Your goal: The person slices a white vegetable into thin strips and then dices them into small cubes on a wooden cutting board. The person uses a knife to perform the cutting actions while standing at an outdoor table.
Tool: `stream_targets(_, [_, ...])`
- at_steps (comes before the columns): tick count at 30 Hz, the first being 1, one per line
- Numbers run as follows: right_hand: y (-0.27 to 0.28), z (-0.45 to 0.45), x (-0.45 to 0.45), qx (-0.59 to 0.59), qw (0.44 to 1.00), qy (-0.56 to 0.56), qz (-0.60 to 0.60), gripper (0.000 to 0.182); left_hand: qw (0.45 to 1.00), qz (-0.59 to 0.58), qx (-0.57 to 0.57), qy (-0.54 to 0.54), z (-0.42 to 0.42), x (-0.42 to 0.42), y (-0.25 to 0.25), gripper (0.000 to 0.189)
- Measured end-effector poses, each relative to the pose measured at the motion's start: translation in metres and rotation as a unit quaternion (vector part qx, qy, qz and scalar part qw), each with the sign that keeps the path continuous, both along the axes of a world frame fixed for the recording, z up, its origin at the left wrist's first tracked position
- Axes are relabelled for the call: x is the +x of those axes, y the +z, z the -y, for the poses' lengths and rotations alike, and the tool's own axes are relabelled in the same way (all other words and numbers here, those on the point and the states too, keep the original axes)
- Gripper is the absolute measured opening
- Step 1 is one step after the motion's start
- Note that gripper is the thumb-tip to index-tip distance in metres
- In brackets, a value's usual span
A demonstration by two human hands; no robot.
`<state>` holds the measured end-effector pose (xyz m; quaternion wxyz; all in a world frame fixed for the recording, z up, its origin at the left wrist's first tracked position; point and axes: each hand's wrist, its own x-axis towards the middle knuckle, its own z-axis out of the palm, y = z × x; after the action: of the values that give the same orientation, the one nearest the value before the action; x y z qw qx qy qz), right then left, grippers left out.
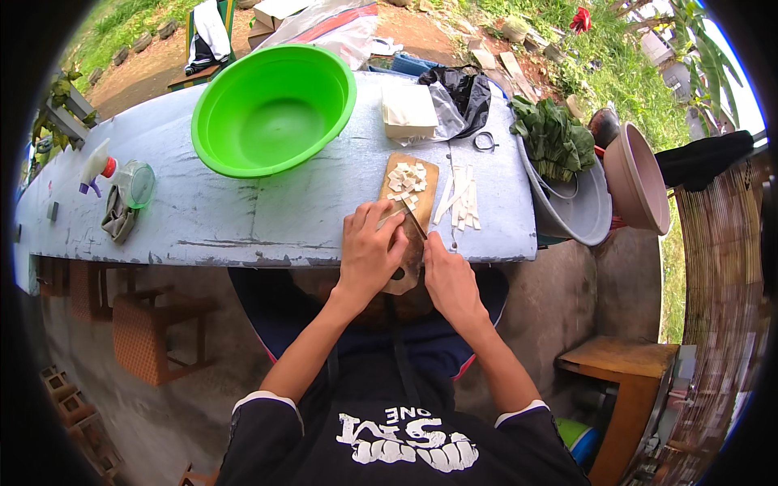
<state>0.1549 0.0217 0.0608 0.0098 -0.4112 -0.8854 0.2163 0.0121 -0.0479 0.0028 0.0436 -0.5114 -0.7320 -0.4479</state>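
Observation:
My right hand (451,280) is closed on the handle of a knife (416,221), whose blade rests over a wooden cutting board (428,182). My left hand (372,250) holds pale strips (392,219) on the board beside the blade; the fingers partly hide them. Small cut pale squares (407,177) lie heaped at the board's far end. Right of the board, several long pale strips (463,197) lie on the table. The board's near end, with a hole in it, juts past the table edge.
A large green basin (273,112) stands on the light blue table (304,212). Beyond the board are a pale square stack (408,111) and a black plastic bag (465,97). A spray bottle (130,182) lies left. Leafy greens (556,140) rest in a grey basin (574,209) at right.

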Motion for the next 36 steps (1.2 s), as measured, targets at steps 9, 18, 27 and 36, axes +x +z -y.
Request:
stream_targets(9, [0.009,0.002,0.011,-0.016,1.0,-0.019,0.01,0.025,1.0,0.011,0.016,0.009,0.011,-0.001,-0.006,0.027])
stream_targets(18, [0.014,0.014,0.01,-0.028,0.999,-0.016,-0.012,0.025,0.999,0.039,0.002,0.018,0.013,0.002,-0.008,0.028])
stream_targets(27, [0.01,0.017,0.004,-0.036,0.999,-0.016,0.008,0.024,0.998,0.068,0.003,0.009,0.014,0.0,-0.002,0.026])
stream_targets(36, [0.001,0.015,0.002,-0.025,1.0,-0.007,0.016,0.02,0.99,0.135,0.023,0.022,0.013,0.0,-0.005,0.029])
